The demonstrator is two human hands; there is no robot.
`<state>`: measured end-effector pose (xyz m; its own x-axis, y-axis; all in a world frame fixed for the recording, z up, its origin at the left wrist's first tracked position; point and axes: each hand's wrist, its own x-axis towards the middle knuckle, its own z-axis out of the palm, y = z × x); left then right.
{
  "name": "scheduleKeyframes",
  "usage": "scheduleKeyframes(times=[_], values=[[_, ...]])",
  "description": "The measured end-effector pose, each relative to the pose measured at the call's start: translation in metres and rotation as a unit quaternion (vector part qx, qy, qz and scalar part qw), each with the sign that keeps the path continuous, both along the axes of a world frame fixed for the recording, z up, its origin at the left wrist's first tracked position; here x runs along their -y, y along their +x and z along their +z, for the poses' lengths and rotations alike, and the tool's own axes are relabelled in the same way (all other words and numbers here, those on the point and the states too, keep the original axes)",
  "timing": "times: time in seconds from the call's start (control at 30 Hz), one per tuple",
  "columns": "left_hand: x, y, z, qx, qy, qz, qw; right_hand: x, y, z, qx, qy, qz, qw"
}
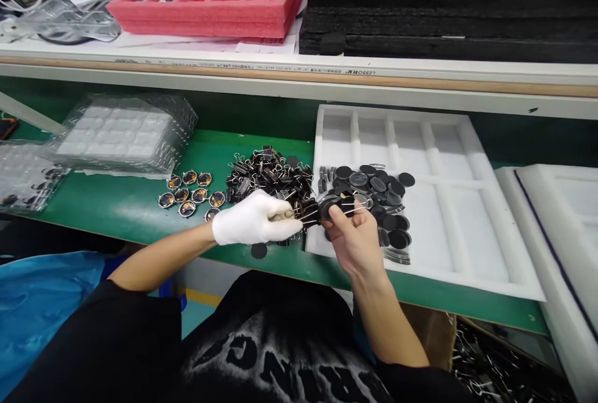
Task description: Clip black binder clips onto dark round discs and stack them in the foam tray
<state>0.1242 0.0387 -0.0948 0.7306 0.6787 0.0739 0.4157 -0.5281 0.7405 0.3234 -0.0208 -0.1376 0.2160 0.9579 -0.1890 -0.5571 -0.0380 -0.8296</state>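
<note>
My left hand [255, 219], in a white glove, pinches the wire handles of a black binder clip [309, 212]. The clip's body is up against the edge of a round black disc [328, 208]; whether its jaws grip the disc cannot be made out. My bare right hand [355, 238] is closed on that disc, thumb on top. A second binder clip [346, 205] sits at the disc's right side, its handles pointing right. Just behind my left hand lies a heap of loose binder clips [268, 172]. More black and clear-rimmed discs [397, 239] are piled beyond my right hand.
The disc pile lies on a white foam tray [443, 228] with compartments. At left are several round pieces with orange centres [187, 208] and stacked clear plastic trays [121, 132]. A shelf edge [299, 82] crosses above, bearing pink foam [210, 14]. One disc [258, 251] lies near the front edge.
</note>
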Motion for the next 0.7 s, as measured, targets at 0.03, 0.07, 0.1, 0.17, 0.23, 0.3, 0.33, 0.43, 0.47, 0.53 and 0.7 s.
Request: scheduleKeyframes(times=[0.03, 0.07, 0.1, 0.17, 0.23, 0.3, 0.33, 0.43, 0.47, 0.53, 0.7], values=[[0.001, 0.000, -0.002, -0.002, 0.002, 0.002, 1.000, 0.000, 0.000, -0.001, 0.018, 0.000, -0.004, 1.000], [0.001, -0.001, -0.003, -0.005, 0.005, 0.002, 1.000, 0.000, 0.000, -0.002, 0.036, 0.001, -0.008, 0.999], [0.001, -0.002, -0.003, -0.007, 0.011, -0.001, 1.000, 0.000, 0.001, -0.003, 0.054, 0.002, -0.011, 0.998], [0.000, -0.004, -0.002, -0.011, 0.024, -0.012, 1.000, 0.001, 0.002, -0.006, 0.088, 0.008, -0.018, 0.996], [-0.002, -0.005, -0.001, -0.015, 0.038, -0.026, 0.999, 0.002, 0.003, -0.009, 0.120, 0.017, -0.028, 0.992], [-0.003, -0.005, 0.000, -0.021, 0.046, -0.033, 0.998, 0.004, 0.002, -0.012, 0.144, 0.030, -0.047, 0.988], [-0.003, -0.004, 0.000, -0.026, 0.047, -0.035, 0.998, 0.005, 0.002, -0.013, 0.150, 0.035, -0.055, 0.987], [-0.002, -0.001, 0.002, -0.046, 0.036, -0.035, 0.998, 0.007, 0.001, -0.016, 0.140, 0.029, -0.042, 0.989], [-0.001, 0.000, 0.004, -0.051, 0.030, -0.033, 0.998, 0.007, 0.001, -0.018, 0.131, 0.024, -0.030, 0.991], [-0.002, 0.004, 0.008, -0.064, 0.006, -0.030, 0.998, 0.007, 0.002, -0.022, 0.111, 0.025, -0.013, 0.993], [-0.013, 0.025, 0.028, -0.066, -0.302, -0.067, 0.949, 0.000, 0.026, -0.019, 0.145, 0.255, 0.007, 0.956]])
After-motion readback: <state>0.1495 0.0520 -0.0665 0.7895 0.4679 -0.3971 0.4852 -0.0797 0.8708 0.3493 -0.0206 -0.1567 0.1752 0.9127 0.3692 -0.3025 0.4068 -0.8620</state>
